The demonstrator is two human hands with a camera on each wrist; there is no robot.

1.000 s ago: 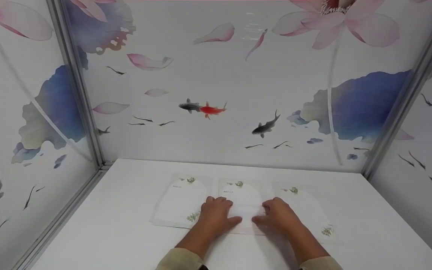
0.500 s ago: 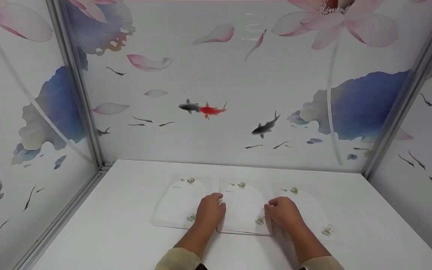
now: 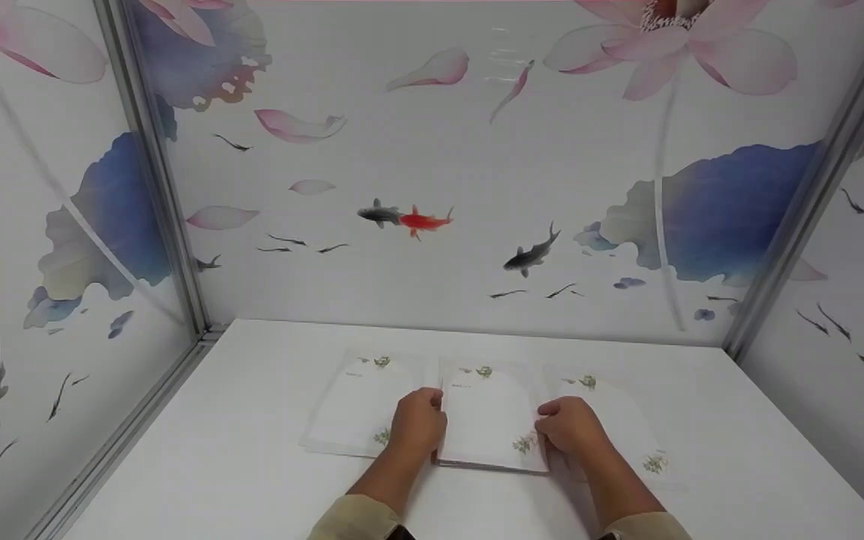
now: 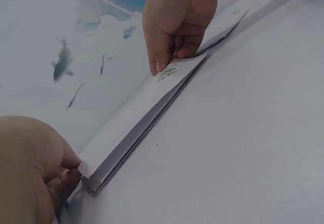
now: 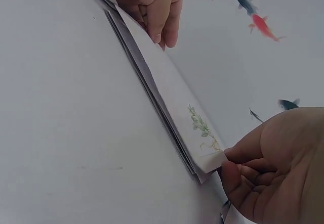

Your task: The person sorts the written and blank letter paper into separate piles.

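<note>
Three flat stacks of white paper sheets printed with green leafy sprigs lie side by side. My left hand [image 3: 418, 424] pinches the left edge of the top sheet [image 3: 484, 412] of the middle stack, and my right hand [image 3: 573, 426] pinches its right edge. From the left wrist, thumb and fingers of the left hand [image 4: 30, 168] meet at the sheet's corner. That sheet [image 5: 167, 87] stands slightly raised off the layers below in the right wrist view, where the right hand [image 5: 278, 168] grips beside the printed sprig.
The left stack [image 3: 353, 409] and the right stack [image 3: 619, 427] flank the middle one closely, partly under the forearms. All rest on a white table [image 3: 177, 457]. Printed panels in metal frames [image 3: 158, 172] enclose it at the back and sides.
My hands have gone from lying over the middle sheet to its two side edges. The right hand has shifted slightly outward, and the top sheet has risen a little towards me.
</note>
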